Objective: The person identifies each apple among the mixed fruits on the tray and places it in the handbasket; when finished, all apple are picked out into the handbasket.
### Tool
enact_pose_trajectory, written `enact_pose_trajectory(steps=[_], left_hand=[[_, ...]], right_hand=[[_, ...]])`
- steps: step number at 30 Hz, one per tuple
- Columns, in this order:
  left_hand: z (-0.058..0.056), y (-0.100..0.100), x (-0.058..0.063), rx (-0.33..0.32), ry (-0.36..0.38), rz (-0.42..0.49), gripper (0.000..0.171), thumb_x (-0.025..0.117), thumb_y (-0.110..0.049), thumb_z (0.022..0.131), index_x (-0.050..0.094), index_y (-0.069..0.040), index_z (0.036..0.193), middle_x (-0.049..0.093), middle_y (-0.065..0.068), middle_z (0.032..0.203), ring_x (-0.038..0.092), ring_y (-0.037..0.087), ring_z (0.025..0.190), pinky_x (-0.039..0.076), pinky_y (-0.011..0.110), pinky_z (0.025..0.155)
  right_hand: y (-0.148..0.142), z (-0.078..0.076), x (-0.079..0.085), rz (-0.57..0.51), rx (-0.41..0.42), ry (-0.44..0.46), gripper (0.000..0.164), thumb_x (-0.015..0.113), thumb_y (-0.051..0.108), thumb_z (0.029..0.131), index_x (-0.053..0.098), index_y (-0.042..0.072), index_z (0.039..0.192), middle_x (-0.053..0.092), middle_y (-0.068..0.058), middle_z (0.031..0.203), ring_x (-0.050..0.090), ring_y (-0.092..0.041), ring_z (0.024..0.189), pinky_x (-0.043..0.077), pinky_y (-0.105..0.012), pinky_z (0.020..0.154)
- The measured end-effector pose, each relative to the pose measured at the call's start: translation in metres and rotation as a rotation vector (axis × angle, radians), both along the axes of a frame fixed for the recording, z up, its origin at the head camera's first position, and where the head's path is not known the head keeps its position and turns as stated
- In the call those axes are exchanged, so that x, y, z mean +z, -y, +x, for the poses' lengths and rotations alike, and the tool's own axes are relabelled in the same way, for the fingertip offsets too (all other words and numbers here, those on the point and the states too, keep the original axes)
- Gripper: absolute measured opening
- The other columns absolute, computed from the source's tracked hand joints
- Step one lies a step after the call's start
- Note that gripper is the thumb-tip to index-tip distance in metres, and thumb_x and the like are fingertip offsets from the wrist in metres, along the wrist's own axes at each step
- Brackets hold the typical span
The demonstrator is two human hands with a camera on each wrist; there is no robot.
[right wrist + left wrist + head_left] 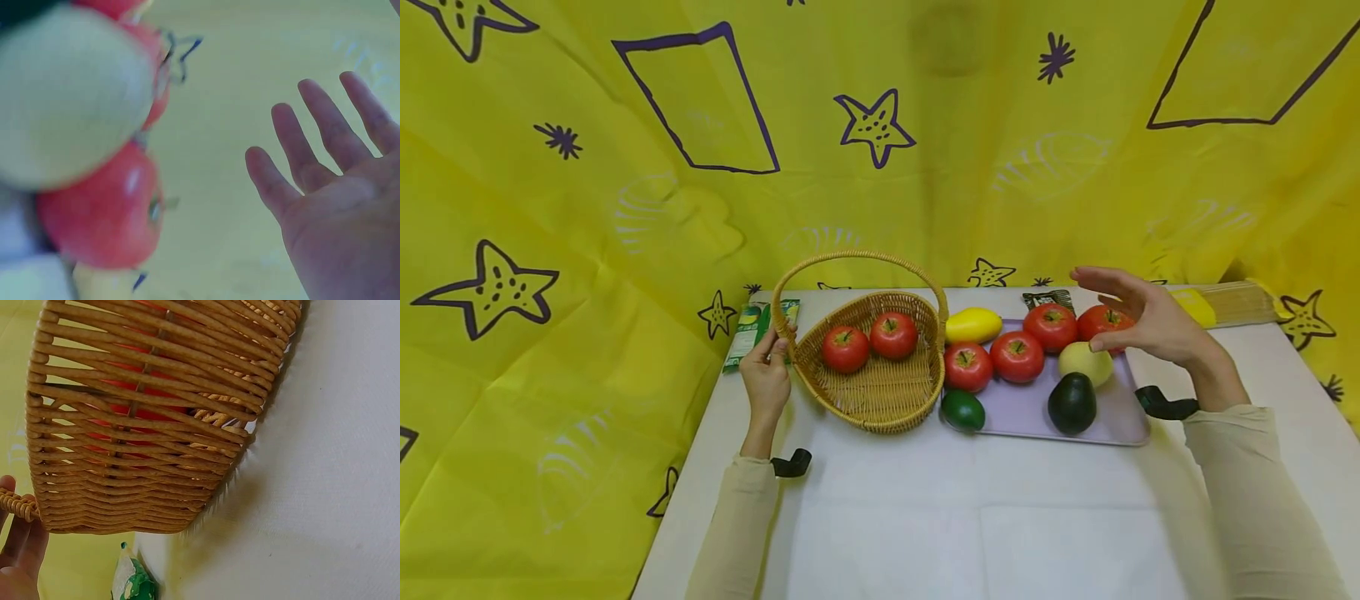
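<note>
My left hand [766, 375] grips the handle [17, 504] of a wicker basket [880, 408] at its left side. Two red apples [846, 348] lie inside the basket; the left wrist view shows red through the weave. Over the right part of a lilac tray [1007, 421], my right hand [1150, 321] is raised with fingers spread and holds nothing. Below and beside it are a pale yellow round fruit [1086, 364], a red apple [106, 215] and a dark avocado [1072, 403]. In the right wrist view the palm and straight fingers stand apart from the fruit.
More red apples [1017, 357], a yellow oval fruit [973, 325] and a small green fruit [962, 410] lie on or at the tray. A green packet [745, 337] lies behind my left hand. A noodle-like bundle [1240, 303] and a dark packet [1048, 298] lie at the back.
</note>
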State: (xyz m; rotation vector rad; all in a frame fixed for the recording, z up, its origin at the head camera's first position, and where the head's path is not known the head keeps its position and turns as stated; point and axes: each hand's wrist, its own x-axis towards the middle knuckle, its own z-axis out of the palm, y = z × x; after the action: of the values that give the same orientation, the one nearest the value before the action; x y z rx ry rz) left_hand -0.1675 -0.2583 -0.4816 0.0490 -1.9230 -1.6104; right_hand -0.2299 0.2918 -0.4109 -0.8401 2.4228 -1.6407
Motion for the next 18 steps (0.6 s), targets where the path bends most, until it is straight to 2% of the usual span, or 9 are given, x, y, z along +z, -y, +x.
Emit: enact_pose_trajectory(steps=[4, 6, 14, 18], left_hand=[[0.000, 0.000, 0.000, -0.012, -0.028, 0.008, 0.037, 0.063, 0.004, 0.103, 0.063, 0.009, 0.139, 0.069, 0.038, 0.122, 0.072, 0.002, 0.110, 0.057, 0.014, 0.096], [0.000, -0.001, 0.000, -0.012, -0.033, 0.012, 0.037, 0.063, 0.004, 0.103, 0.063, 0.010, 0.139, 0.069, 0.038, 0.122, 0.071, -0.003, 0.109, 0.057, 0.014, 0.096], [0.000, 0.000, -0.001, 0.008, -0.016, -0.005, 0.036, 0.064, 0.001, 0.103, 0.065, 0.008, 0.138, 0.073, 0.031, 0.121, 0.072, 0.003, 0.110, 0.057, 0.015, 0.096], [0.001, 0.000, 0.000, 0.008, -0.015, -0.008, 0.036, 0.064, 0.000, 0.103, 0.065, 0.009, 0.138, 0.072, 0.032, 0.122, 0.071, -0.001, 0.110, 0.057, 0.013, 0.095]], right_hand=[[-0.021, -0.003, -0.009, 0.096, -0.102, 0.022, 0.088, 0.081, -0.011, 0.084, 0.044, 0.009, 0.161, 0.053, 0.018, 0.152, 0.045, 0.005, 0.137, 0.039, -0.003, 0.107], [-0.030, -0.005, -0.015, 0.134, -0.140, 0.036, 0.084, 0.080, -0.007, 0.088, 0.044, 0.010, 0.161, 0.052, 0.024, 0.148, 0.044, 0.007, 0.134, 0.038, -0.002, 0.104], [-0.052, -0.011, -0.041, 0.161, -0.212, 0.091, 0.072, 0.076, -0.001, 0.095, 0.045, 0.005, 0.159, 0.054, 0.030, 0.139, 0.050, 0.009, 0.128, 0.042, -0.002, 0.098], [-0.057, -0.014, -0.054, 0.163, -0.235, 0.147, 0.071, 0.075, 0.005, 0.098, 0.043, 0.005, 0.161, 0.052, 0.030, 0.140, 0.054, 0.015, 0.118, 0.045, -0.001, 0.094]])
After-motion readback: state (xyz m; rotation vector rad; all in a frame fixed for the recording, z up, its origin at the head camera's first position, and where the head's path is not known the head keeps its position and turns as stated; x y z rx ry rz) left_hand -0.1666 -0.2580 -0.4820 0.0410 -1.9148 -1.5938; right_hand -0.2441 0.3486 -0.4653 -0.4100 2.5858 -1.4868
